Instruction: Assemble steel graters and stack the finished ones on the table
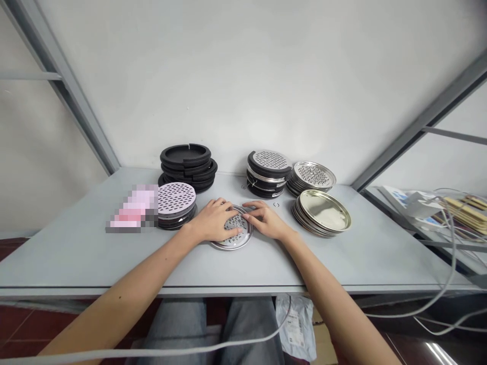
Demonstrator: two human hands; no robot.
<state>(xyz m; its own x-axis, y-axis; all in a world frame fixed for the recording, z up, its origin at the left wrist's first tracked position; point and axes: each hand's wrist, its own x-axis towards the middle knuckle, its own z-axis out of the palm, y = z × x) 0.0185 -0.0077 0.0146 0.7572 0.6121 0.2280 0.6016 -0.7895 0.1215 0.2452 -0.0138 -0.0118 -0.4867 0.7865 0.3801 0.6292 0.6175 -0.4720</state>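
A perforated round metal plate (235, 228), with a shiny raised rim, lies flat on the table in front of me. My left hand (215, 220) rests over its left side, fingers stretched and thumb spread across the holes, covering part of it. At the right rim, my right hand (264, 219) touches the edge with its fingertips, thumb and fingers apart. Just left of my left hand stands a stack topped by a pale perforated disc (176, 198). A small metal ring (276, 205) lies beyond my right hand.
Along the back of the grey table (266, 274) stand black round rings (185, 156), a mixed stack (271, 161) and perforated metal plates (314, 175). Gold-coloured round lids (325, 210) are piled at right. A blurred pink patch covers the left. A white cable (182, 351) crosses the foreground.
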